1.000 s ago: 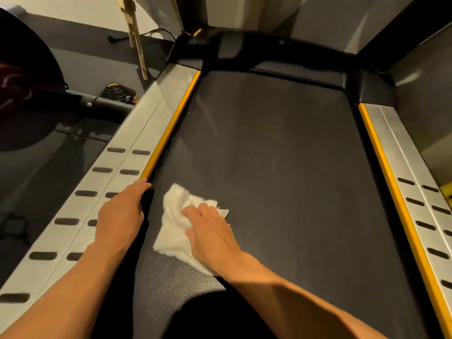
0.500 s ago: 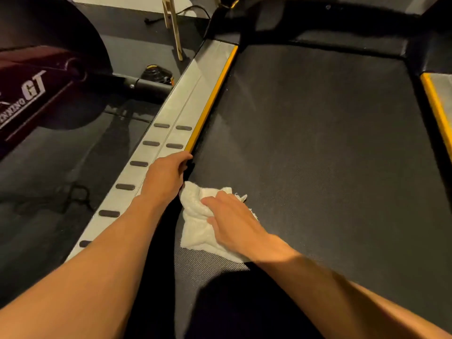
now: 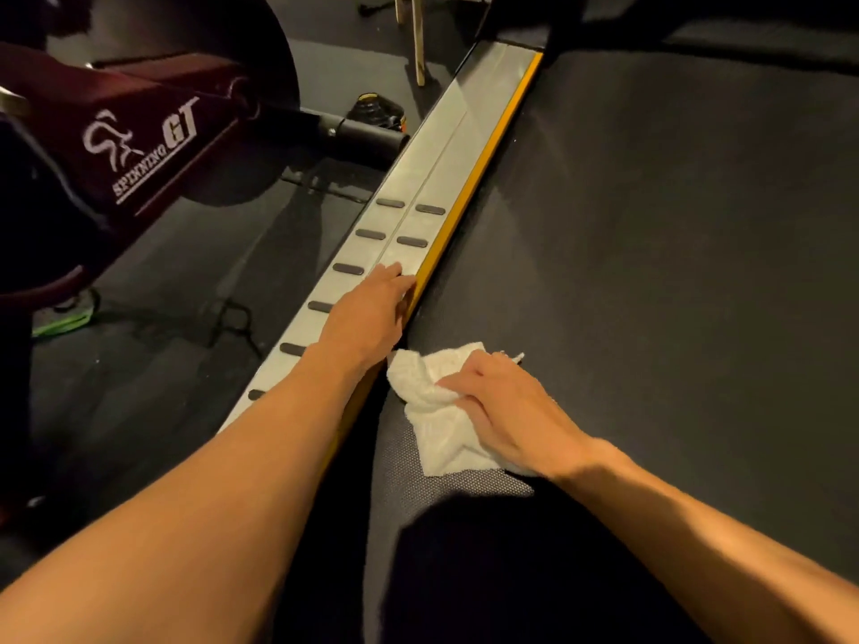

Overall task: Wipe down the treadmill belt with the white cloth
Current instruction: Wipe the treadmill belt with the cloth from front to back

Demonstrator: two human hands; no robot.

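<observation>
The white cloth (image 3: pixel 437 425) lies crumpled on the dark treadmill belt (image 3: pixel 650 271), close to the belt's left edge. My right hand (image 3: pixel 506 406) lies on top of the cloth and presses it onto the belt with fingers laid fairly flat; the hand hides the cloth's right part. My left hand (image 3: pixel 367 313) rests palm down on the silver left side rail (image 3: pixel 446 146), its fingertips reaching the yellow strip (image 3: pixel 492 146) along the belt. The two hands are a short gap apart.
A dark red spinning bike (image 3: pixel 139 141) stands on the floor left of the treadmill, its black base bar reaching toward the rail. A small black and yellow object (image 3: pixel 376 111) sits beside the rail. Wooden legs (image 3: pixel 418 39) stand farther back. My shadow darkens the near belt.
The view has swung left and down, bringing the bike into sight. My right hand and the cloth have slid left toward the belt's edge. My left hand has stayed on the rail.
</observation>
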